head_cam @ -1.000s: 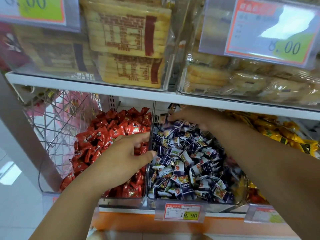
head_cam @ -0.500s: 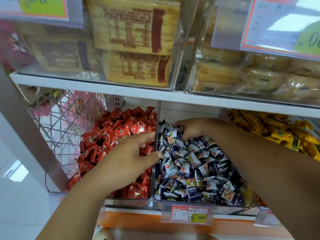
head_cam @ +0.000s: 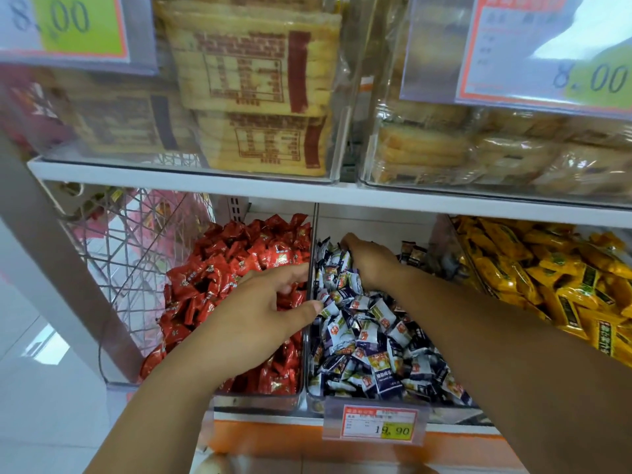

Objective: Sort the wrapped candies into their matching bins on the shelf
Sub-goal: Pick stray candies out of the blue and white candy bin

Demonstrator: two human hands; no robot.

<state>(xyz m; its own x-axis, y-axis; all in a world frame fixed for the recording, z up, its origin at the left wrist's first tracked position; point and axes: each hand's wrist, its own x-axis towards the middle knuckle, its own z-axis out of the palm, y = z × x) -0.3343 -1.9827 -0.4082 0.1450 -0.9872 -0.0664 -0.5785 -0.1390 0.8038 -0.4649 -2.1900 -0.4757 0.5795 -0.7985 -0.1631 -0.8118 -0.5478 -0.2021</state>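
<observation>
Three clear bins stand side by side on the lower shelf. The left bin (head_cam: 260, 400) holds red candies (head_cam: 225, 265), the middle one purple-and-white candies (head_cam: 369, 340), the right one yellow candies (head_cam: 547, 275). My left hand (head_cam: 256, 316) rests on the red pile beside the divider (head_cam: 312, 234); its thumb tip reaches over onto the purple-and-white candies, and nothing shows in it. My right hand (head_cam: 371, 261) is at the back of the middle bin, fingers curled down into the purple-and-white candies with the fingertips buried. A few brown candies (head_cam: 413, 254) lie just right of that hand.
A price tag (head_cam: 379, 422) reading 19.90 hangs on the middle bin's front. The white shelf board (head_cam: 342, 196) above carries clear bins of packed biscuits (head_cam: 260, 97) and leaves little height. A wire basket (head_cam: 136, 251) sits left of the red bin.
My right hand has come down from the far back edge and its fingers have curled into the purple-and-white pile. The left hand has stayed put on the red candies.
</observation>
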